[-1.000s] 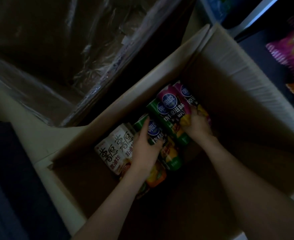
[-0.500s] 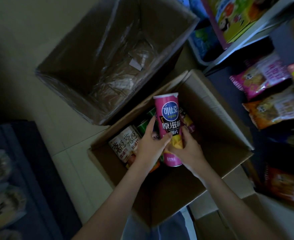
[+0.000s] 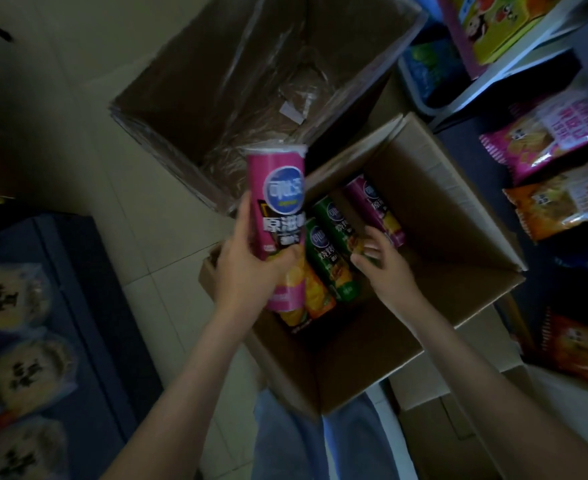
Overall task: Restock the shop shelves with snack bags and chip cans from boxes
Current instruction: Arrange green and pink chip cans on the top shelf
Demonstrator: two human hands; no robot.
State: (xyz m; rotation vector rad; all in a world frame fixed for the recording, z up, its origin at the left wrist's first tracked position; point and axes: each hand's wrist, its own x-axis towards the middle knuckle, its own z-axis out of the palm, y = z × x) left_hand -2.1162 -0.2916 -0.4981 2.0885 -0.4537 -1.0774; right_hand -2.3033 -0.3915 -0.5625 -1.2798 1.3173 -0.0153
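Left grip point(image 3: 247, 271) wraps the pink chip can point(image 3: 278, 202), upright over the near-left rim of the cardboard box point(image 3: 441, 216). Right grip point(image 3: 382, 261) is loose with fingers spread, just above the green cans point(image 3: 334, 251) lying inside. I read a blue round logo; the characters are blurred. Beyond: plastic-lined box point(image 3: 251, 74); snack bags point(image 3: 542, 140) shelved right.

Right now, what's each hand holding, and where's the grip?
Left hand grips the pink chip can around its lower middle; right hand holds nothing.
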